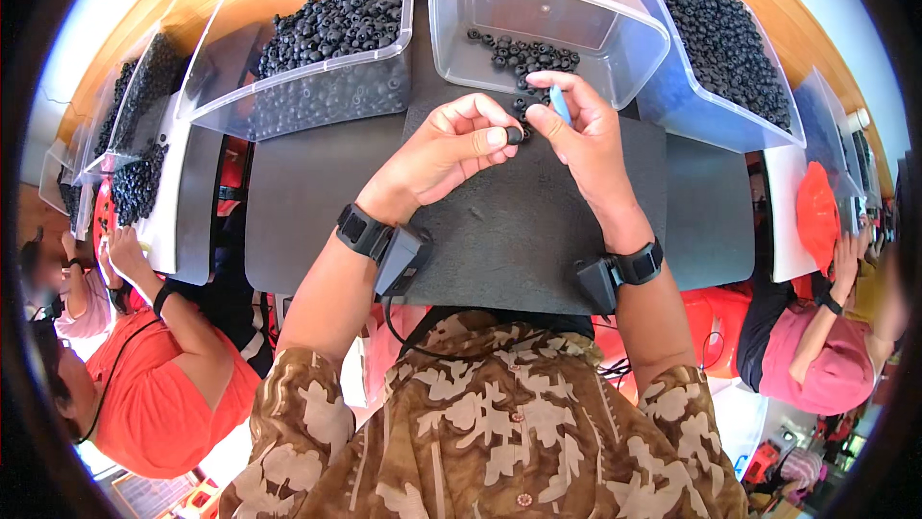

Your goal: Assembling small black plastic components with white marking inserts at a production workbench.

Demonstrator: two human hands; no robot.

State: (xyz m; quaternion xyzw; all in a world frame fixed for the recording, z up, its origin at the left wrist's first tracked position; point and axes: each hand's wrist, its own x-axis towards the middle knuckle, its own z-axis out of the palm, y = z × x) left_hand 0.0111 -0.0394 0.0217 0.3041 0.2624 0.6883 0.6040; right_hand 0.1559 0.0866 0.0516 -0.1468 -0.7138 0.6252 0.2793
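Over the dark table (480, 241), my left hand (447, 149) pinches a small round black part (515, 135) between thumb and fingertips. Close by on the right, my right hand (584, 135) is closed on a slim light-blue tool (560, 104); its working end cannot be made out. Just beyond both hands stands a shallow clear tub (624, 48) with loose black ring-like parts (528, 56) in it. A few more parts show between my hands, partly hidden by my right fingers. Wrist straps with dark box-shaped devices sit on both my wrists.
A clear bin (298, 96) heaped with black parts stands at the back left, another full bin (740, 125) at the back right. Co-workers sit at both sides, one in a red shirt (173, 394), one in a pink shirt (816, 356). A cable (394, 322) hangs from my left wrist device.
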